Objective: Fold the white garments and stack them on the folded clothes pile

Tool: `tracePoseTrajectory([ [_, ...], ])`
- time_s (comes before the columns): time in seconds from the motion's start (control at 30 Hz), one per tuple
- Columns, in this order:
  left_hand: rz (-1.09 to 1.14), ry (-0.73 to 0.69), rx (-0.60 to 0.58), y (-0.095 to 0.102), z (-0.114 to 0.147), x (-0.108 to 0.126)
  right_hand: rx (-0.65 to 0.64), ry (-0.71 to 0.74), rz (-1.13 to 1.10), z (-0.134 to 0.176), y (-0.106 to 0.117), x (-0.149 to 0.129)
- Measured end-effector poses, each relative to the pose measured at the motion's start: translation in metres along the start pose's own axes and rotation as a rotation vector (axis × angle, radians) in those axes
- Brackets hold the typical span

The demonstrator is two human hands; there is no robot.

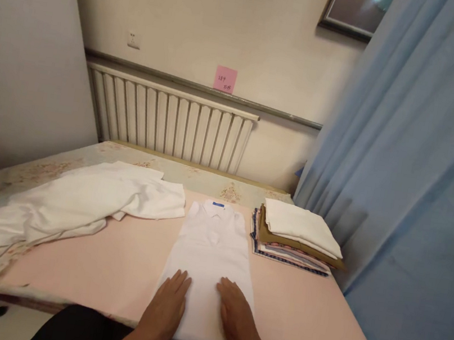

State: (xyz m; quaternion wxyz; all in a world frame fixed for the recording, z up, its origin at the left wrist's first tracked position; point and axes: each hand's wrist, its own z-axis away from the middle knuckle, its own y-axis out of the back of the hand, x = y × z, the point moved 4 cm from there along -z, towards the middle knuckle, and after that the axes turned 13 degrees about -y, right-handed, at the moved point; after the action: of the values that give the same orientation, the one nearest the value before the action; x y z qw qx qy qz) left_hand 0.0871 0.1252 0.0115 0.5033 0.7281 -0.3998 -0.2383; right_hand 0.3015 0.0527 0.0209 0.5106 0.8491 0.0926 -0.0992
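Note:
A white shirt lies in front of me with its sides folded in, making a long narrow shape. Its collar, with a blue label inside, points toward the wall, and its lower end reaches the near table edge. My left hand rests flat on the shirt's left lower part, fingers stretched out. On the right lower part lies my right hand, also flat with its fingers extended. Neither hand grasps the cloth. Both thumbs are partly hidden.
Loose white garments lie heaped at the left. A stack of folded clothes sits at the right, beside a blue curtain. A pink cloth covers part of the table. Behind stand a radiator and the wall.

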Motion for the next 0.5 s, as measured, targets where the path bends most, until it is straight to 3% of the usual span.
tracePoseTrajectory([
  [0.17,-0.008,0.062,-0.040,-0.018,-0.043,-0.014,-0.010,-0.009,0.026,-0.032,-0.019,-0.026],
  [0.3,-0.054,0.090,-0.044,-0.027,-0.060,-0.036,-0.023,-0.026,0.041,-0.034,-0.022,-0.025],
  [0.5,-0.115,0.209,-0.069,-0.026,-0.081,-0.059,-0.053,-0.050,0.048,-0.033,-0.023,-0.024],
])
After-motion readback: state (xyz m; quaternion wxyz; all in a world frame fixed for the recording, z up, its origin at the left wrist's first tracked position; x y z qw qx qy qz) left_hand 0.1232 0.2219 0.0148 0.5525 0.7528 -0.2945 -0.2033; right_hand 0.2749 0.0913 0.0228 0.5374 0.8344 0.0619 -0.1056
